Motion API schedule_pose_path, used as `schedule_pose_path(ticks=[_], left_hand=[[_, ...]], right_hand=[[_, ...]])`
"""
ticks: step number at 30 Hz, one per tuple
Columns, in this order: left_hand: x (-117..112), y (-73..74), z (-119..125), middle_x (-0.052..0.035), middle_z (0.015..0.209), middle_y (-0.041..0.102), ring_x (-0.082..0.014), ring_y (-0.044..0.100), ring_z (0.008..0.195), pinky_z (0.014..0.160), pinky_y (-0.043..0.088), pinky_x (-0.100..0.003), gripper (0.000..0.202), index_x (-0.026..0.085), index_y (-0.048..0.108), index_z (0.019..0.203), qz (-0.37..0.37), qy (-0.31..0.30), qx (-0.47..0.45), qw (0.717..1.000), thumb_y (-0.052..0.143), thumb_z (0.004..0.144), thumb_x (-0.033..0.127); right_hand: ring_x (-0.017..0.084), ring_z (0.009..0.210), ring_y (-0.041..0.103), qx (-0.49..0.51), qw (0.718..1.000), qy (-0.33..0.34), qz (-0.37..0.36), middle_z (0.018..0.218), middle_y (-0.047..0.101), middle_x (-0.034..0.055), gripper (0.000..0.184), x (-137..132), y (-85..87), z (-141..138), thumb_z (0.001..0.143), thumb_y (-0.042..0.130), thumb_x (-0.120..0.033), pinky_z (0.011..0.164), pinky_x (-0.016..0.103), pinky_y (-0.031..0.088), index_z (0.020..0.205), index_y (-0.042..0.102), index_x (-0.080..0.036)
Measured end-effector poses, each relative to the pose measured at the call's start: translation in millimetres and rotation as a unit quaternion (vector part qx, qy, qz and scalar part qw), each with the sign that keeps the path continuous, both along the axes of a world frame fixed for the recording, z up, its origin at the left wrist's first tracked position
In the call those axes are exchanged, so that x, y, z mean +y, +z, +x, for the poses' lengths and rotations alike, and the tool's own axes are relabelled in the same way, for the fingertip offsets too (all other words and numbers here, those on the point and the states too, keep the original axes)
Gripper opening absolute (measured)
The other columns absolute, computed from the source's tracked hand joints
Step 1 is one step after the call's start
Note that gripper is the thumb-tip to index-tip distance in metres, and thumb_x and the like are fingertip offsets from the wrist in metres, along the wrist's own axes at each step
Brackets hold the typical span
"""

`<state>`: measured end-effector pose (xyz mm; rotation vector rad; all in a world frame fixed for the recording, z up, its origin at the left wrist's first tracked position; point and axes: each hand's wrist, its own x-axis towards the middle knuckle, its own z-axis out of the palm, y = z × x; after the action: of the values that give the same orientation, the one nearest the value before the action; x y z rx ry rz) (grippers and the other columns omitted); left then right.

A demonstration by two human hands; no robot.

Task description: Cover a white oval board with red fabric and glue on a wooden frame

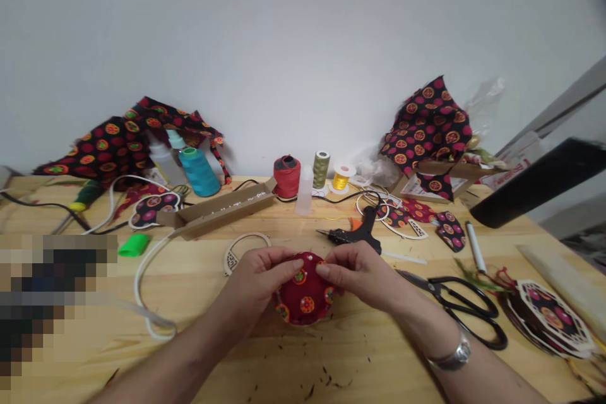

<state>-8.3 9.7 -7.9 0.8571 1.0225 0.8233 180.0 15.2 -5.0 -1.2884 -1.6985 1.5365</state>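
Note:
A round red fabric ball (305, 295) with small orange-and-green circle patches and pin-like dots sits low over the wooden table (303, 353). My left hand (262, 284) pinches its upper left side, and my right hand (355, 270) pinches its top from the right. The underside of the ball is hidden from view. Close to my left hand lies a thin curved wooden frame piece (241, 249). Beyond my right hand rests a black hot glue gun (355, 235), and black-handled scissors (454, 309) lie to its right.
Spools of red, teal, olive and gold thread (199, 172) stand along the wall behind a long cardboard box (218, 209). Black patterned fabric scraps (428, 129) are heaped at both back corners. A white cord (142, 284) loops at the left, and a blurred patch covers the left edge.

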Motion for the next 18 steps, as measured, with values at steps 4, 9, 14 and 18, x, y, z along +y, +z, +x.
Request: schedule_pose_path(ticks=[4,9,14,18], left_hand=[[-1.6,2.5,2.2,-0.0028,0.064,0.074,-0.0132,0.063,0.052,0.052,0.045,-0.021,0.013,0.018,0.075,0.074,0.000,-0.007,0.030,1.000,0.074,0.065,0.028],[-3.7,3.6,5.1,-0.0025,0.064,0.073,-0.0121,0.060,0.051,0.050,0.041,-0.020,0.013,0.017,0.075,0.073,0.011,-0.036,0.058,0.998,0.072,0.066,0.028],[-5.5,4.9,5.6,-0.0008,0.060,0.071,-0.0102,0.057,0.048,0.048,0.038,-0.019,0.011,0.017,0.073,0.068,0.023,-0.046,0.073,0.996,0.070,0.067,0.028],[-5.8,4.3,5.0,-0.0009,0.060,0.071,-0.0110,0.057,0.049,0.048,0.039,-0.020,0.012,0.017,0.073,0.069,0.021,-0.049,0.070,0.996,0.070,0.067,0.028]], right_hand=[[0.010,0.057,0.046,0.018,0.998,-0.054,0.039,0.062,0.058,0.0003,0.035,0.2,2.6,-2.4,0.074,0.063,-0.048,0.052,0.022,0.035,0.071,0.066,-0.013],[0.010,0.055,0.047,0.016,0.997,-0.065,0.044,0.062,0.060,0.0005,0.027,-0.3,0.3,-5.3,0.072,0.065,-0.042,0.053,0.023,0.037,0.072,0.067,-0.014],[0.009,0.053,0.046,0.029,0.998,-0.048,0.037,0.058,0.058,-0.0005,0.025,-0.5,-3.2,-5.8,0.074,0.064,-0.038,0.051,0.022,0.036,0.067,0.065,-0.014],[0.009,0.053,0.045,0.023,0.998,-0.049,0.036,0.057,0.057,-0.0010,0.026,-0.6,-2.5,-6.2,0.074,0.064,-0.038,0.050,0.022,0.035,0.066,0.064,-0.014]])
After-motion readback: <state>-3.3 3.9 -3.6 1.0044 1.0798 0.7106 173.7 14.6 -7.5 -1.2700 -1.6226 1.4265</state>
